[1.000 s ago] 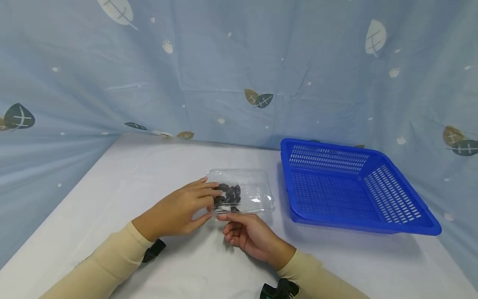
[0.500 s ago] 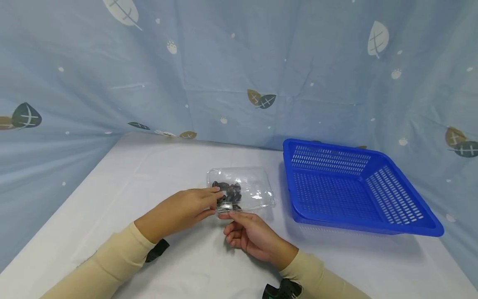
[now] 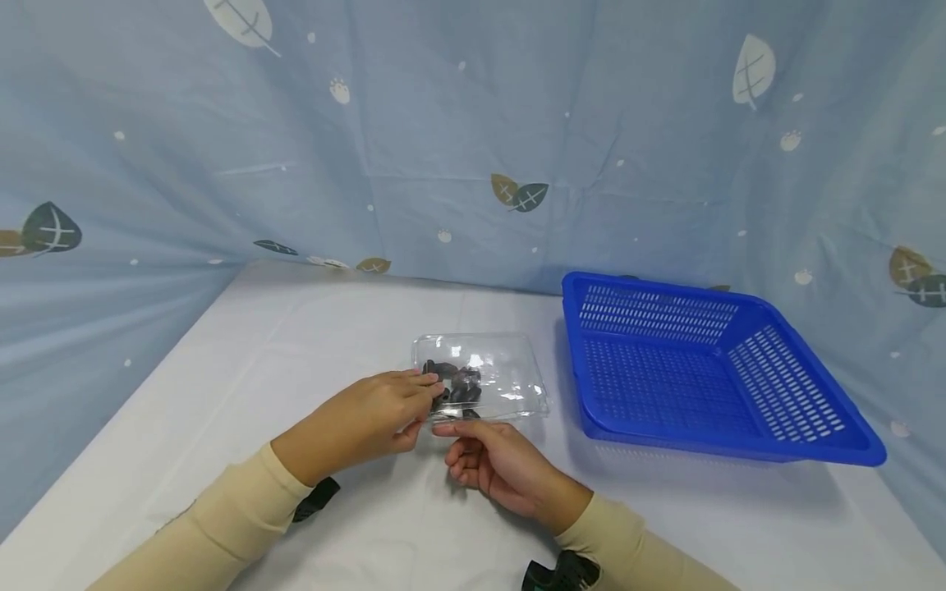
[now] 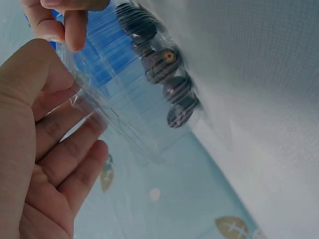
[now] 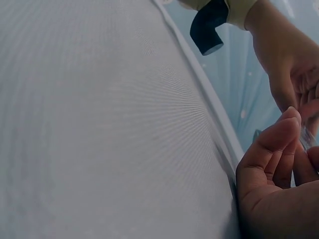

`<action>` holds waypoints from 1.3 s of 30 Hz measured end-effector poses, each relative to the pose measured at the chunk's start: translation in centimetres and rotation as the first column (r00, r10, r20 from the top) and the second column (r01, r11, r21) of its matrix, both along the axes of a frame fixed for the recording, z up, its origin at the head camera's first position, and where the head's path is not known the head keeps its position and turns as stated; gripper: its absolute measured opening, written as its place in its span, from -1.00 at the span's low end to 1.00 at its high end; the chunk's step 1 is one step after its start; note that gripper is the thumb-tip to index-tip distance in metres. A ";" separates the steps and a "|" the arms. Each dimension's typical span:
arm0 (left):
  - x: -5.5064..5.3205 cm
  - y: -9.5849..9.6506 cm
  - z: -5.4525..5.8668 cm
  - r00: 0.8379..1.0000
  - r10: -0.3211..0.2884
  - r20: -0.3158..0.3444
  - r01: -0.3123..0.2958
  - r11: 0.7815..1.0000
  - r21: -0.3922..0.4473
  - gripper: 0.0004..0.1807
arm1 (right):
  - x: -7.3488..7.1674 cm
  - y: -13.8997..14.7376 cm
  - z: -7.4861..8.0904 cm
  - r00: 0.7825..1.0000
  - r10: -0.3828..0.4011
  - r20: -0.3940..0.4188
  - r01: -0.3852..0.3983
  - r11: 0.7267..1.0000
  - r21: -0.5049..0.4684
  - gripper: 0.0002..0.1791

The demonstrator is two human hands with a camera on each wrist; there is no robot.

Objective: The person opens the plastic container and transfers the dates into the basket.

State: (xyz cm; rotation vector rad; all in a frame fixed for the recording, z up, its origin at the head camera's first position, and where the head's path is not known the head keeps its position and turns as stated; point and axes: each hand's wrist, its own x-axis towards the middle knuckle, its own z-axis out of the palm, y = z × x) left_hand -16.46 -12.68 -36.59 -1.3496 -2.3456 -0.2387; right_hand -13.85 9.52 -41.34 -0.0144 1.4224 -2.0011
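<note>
A clear plastic clamshell box (image 3: 510,373) lies on the table in the head view, its lid down. Several dark oval fruits (image 4: 162,64), which look like grapes, are bunched in its left part. My left hand (image 3: 369,419) is at the front left corner, fingertips over the lid. In the left wrist view its thumb and fingers (image 4: 72,159) pinch the plastic edge. My right hand (image 3: 502,468) pinches the front edge between thumb and index finger, the other fingers curled under. The right wrist view shows both hands close together, the box mostly hidden.
A blue slotted plastic basket (image 3: 665,386) stands to the right of the box, with nothing in it. White cloth (image 3: 325,328) covers the table. Behind rises a blue curtain (image 3: 414,123) printed with leaves.
My left fingers, spread over the lid earlier, have drawn together at the box's front left corner, thumb tucked in at the edge. My right hand stays at the front edge.
</note>
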 end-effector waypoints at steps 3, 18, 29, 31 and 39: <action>0.2 0.0 0.1 1.000 0.005 -0.002 -0.005 1.000 -0.001 -0.64 | 0.1 0.0 0.1 1.000 0.007 -0.007 -0.007 1.000 0.000 -0.48; -0.1 0.3 0.7 0.999 -0.012 -0.029 0.013 1.000 0.013 -0.58 | 0.0 0.3 0.8 1.000 -0.013 -0.009 0.013 1.000 -0.007 -0.54; -0.1 -0.2 0.7 0.996 -0.009 0.090 0.005 0.999 0.048 -0.62 | 0.5 1.7 0.9 0.993 0.117 -0.008 -0.116 0.992 0.038 -0.57; -0.2 -0.4 0.7 0.992 -0.015 0.127 0.008 0.999 0.054 -0.67 | 0.9 2.9 0.8 0.991 0.131 -0.002 -0.131 0.990 0.045 -0.62; -0.4 -1.3 0.5 0.976 -0.014 0.217 0.002 0.998 0.058 -0.75 | 1.9 7.1 0.6 0.999 0.049 0.004 -0.049 0.997 0.058 -0.74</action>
